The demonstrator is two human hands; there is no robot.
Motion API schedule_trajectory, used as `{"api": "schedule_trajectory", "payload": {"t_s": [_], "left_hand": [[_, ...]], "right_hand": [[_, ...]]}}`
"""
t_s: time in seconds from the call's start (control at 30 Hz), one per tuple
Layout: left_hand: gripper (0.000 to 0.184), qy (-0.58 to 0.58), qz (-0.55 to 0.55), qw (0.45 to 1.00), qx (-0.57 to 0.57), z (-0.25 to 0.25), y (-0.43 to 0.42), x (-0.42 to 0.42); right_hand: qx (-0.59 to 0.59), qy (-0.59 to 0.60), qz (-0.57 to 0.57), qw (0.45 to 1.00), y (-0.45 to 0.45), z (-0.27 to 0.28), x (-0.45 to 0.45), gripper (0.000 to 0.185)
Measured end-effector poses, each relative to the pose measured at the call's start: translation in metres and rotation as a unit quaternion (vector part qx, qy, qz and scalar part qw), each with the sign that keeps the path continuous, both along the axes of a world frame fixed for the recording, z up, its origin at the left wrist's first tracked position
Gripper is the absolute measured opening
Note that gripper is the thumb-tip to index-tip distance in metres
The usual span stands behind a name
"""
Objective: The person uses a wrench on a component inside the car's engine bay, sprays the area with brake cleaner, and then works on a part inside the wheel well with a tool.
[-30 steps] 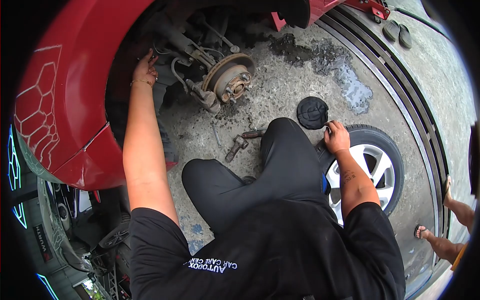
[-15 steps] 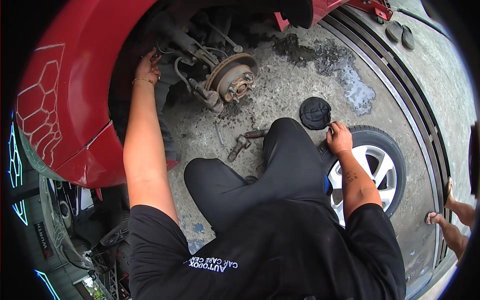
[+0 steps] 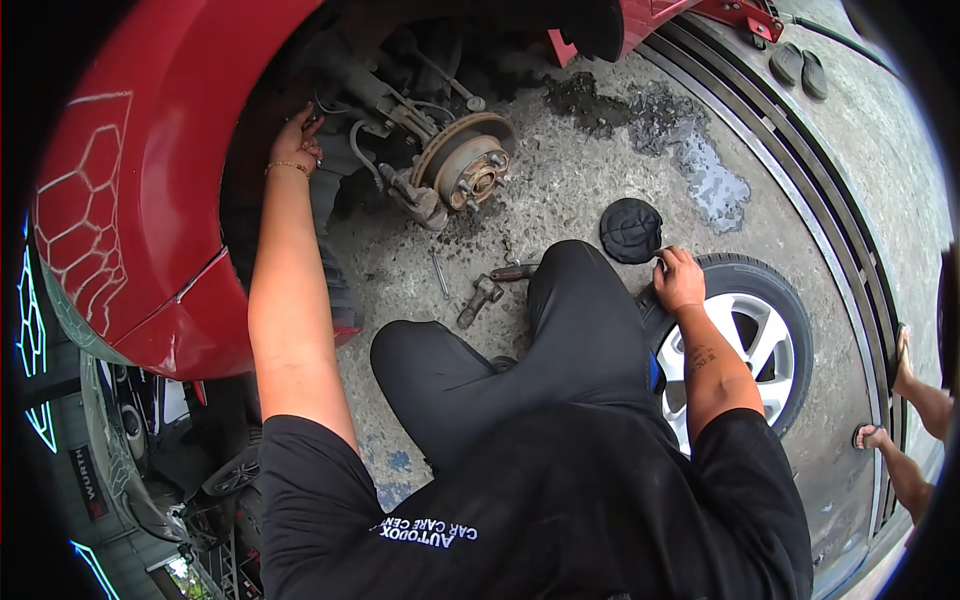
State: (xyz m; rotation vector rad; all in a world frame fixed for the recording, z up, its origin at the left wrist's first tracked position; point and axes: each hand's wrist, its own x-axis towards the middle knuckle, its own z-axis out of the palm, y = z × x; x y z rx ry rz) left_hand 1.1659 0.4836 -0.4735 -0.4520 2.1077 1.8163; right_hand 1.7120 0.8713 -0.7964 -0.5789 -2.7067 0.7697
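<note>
My left hand reaches deep into the wheel arch of the red car, its fingers curled closed. Whatever they hold is too dark to make out. Right of that hand are a hose, a rusty brake disc on its hub, and a brake caliper hanging beside the disc. My right hand lies over the edge of a wheel with a silver rim, fingers bent round the tyre. A black cap lies on the floor close to those fingertips.
On the floor before my knees lie a spanner, a hammer-like metal tool and a dark-handled tool. A wet patch, floor rails, slippers and a red jack are beyond. Another person's feet stand at right.
My left hand has turned slightly inside the wheel arch and stays in nearly the same place. My right hand keeps its place on the wheel; the view has shifted slightly.
</note>
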Motion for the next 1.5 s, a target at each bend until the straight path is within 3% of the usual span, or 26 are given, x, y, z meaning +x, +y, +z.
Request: {"api": "schedule_trajectory", "payload": {"t_s": [1.17, 1.5], "left_hand": [[0.034, -0.013, 0.033, 0.999, -0.004, -0.005, -0.001, -0.008], [0.025, -0.004, 0.039, 0.999, 0.016, -0.006, -0.002, -0.003]], "right_hand": [[-0.004, 0.000, 0.001, 1.000, 0.002, 0.002, 0.001, 0.019], [-0.001, -0.005, 0.001, 1.000, 0.000, 0.003, 0.000, 0.018]]}}
